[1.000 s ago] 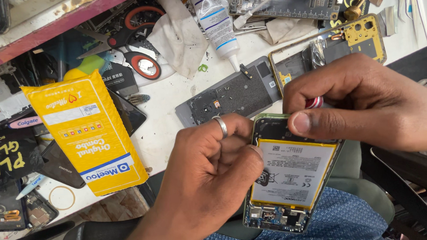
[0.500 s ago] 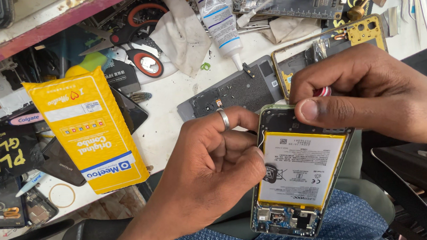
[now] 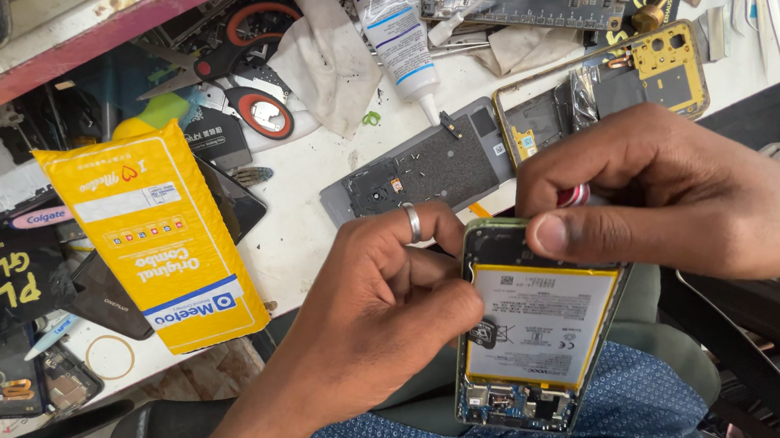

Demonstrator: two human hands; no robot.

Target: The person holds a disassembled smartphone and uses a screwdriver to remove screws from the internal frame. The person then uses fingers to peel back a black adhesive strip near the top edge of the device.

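At the far left of our bench lies a dark printed packet [image 3: 1, 283] beside a yellow padded envelope [image 3: 161, 233], and behind them red-handled scissors [image 3: 246, 70] rest on the cluttered white worktop [image 3: 305, 233]. Further along we see a crumpled cloth [image 3: 326, 56], a white glue tube [image 3: 394, 34] with its nozzle pointing down at a grey phone back panel [image 3: 423, 167] dotted with loose screws, and to the right a stripped phone frame [image 3: 612, 88] with a yellow inner plate. In front of all that, over our lap, we hold the opened phone [image 3: 541, 327]: its rear cover is already off, so the large yellow-edged battery and the small board at its lower end lie bare, and we judge the opening-up part done while the work inside is only in hand, with nothing yet closed up again. Our left hand [image 3: 378, 319], ring on one finger, is curled tight against the phone's left edge, gripping it and pressing a thumb near the battery's side. Our right hand [image 3: 668, 193] pinches narrow at the phone's top edge, thumb flat on the upper end of the battery; a small red-and-white thing [image 3: 574, 196] shows between its fingers, though we cannot tell what it is.
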